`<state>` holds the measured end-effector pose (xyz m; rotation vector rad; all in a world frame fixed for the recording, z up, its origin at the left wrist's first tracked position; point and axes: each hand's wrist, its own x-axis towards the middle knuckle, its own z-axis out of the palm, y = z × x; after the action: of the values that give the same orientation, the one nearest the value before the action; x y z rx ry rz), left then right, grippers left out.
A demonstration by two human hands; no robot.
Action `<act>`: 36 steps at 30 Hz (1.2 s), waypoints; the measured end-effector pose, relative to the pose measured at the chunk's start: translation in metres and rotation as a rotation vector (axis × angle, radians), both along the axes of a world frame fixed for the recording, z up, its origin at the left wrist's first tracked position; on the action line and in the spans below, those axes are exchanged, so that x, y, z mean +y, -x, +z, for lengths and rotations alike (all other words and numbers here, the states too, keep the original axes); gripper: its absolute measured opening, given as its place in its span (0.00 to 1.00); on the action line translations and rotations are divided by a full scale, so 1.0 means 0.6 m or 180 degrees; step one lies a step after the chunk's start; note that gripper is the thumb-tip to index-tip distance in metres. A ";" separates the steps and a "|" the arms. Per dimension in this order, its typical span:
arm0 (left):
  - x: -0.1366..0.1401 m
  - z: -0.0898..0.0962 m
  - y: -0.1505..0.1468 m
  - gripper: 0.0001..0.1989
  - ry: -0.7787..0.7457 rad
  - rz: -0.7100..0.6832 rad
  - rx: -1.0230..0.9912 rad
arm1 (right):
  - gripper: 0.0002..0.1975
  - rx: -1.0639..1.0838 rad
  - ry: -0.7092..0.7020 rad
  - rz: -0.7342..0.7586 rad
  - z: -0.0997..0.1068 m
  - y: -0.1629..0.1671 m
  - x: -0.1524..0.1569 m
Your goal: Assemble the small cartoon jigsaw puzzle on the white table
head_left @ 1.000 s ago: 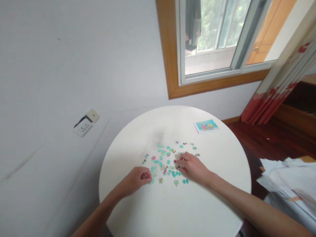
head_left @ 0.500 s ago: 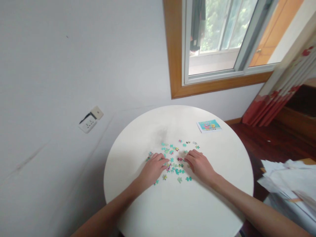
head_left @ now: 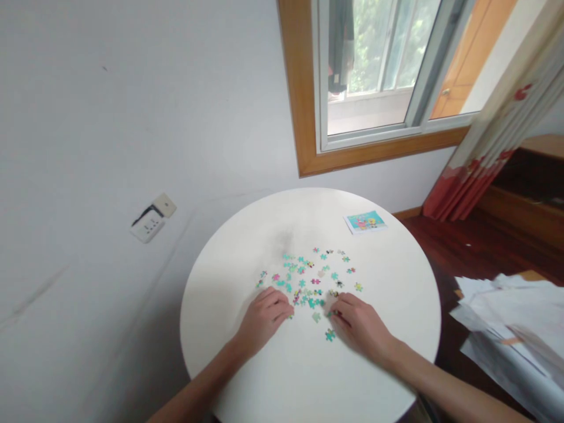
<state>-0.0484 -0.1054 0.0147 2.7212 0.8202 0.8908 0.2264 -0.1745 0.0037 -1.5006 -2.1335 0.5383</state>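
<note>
Puzzle pcs [head_left: 302, 283] mostly fwd of fingers [head_left: 279, 308] (scattered).

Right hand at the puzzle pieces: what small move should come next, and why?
Probably ease the right hand back slightly from the scattered puzzle pieces: it seems to partly hide a small piece at its fingertips, and whether it grips that one is unclear. The teal piece nearer the camera lies uncovered.
</note>
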 end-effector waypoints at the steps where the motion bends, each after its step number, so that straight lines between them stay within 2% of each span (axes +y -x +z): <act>1: -0.015 -0.003 0.001 0.07 -0.0075 -0.0117 0.0006 | 0.10 0.0027 -0.0095 -0.0122 -0.003 -0.011 0.007; 4: -0.052 -0.010 -0.001 0.06 -0.0206 -0.0345 0.0231 | 0.11 -0.0005 -0.0337 -0.0345 -0.005 -0.036 0.042; 7: -0.065 -0.009 -0.002 0.03 -0.0093 -0.0459 0.0388 | 0.09 -0.0236 -0.0408 -0.0181 0.002 -0.037 0.093; 10: -0.045 0.000 0.003 0.05 0.0070 -0.0325 0.0413 | 0.08 -0.0612 -0.0415 0.0149 0.010 -0.022 0.143; 13: -0.001 0.004 0.020 0.08 0.0216 0.0091 0.0316 | 0.07 -0.0895 -0.0376 0.0364 0.016 -0.008 0.171; 16: 0.044 0.000 0.043 0.09 0.0354 0.0614 0.0246 | 0.08 -0.1038 -0.0435 0.0333 0.018 -0.004 0.177; 20: 0.086 0.000 0.057 0.09 0.0510 0.0866 0.0390 | 0.11 -0.1189 -0.0579 0.0312 0.016 -0.002 0.171; 23: 0.106 0.009 0.040 0.09 0.0629 0.0879 0.0538 | 0.13 -0.0976 -0.0479 0.0190 0.012 0.003 0.168; 25: 0.116 0.011 0.015 0.09 0.0632 0.0777 0.0615 | 0.09 -0.0809 -0.0350 0.0058 0.010 0.006 0.168; 27: 0.124 0.007 -0.014 0.10 0.0595 0.0648 0.0726 | 0.06 -0.0737 -0.0262 -0.0130 0.008 0.004 0.170; 30: 0.131 -0.003 -0.051 0.12 0.0563 0.0691 0.0775 | 0.07 -0.0724 -0.0266 -0.0331 0.009 -0.006 0.174; 36: 0.140 -0.008 -0.072 0.07 0.0662 0.0647 0.0745 | 0.10 -0.0745 -0.0274 -0.0046 0.008 -0.029 0.179</act>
<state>-0.0054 -0.0212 0.0102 2.6221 1.1798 0.4895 0.2437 -0.0670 0.0087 -1.5960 -2.2867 0.2723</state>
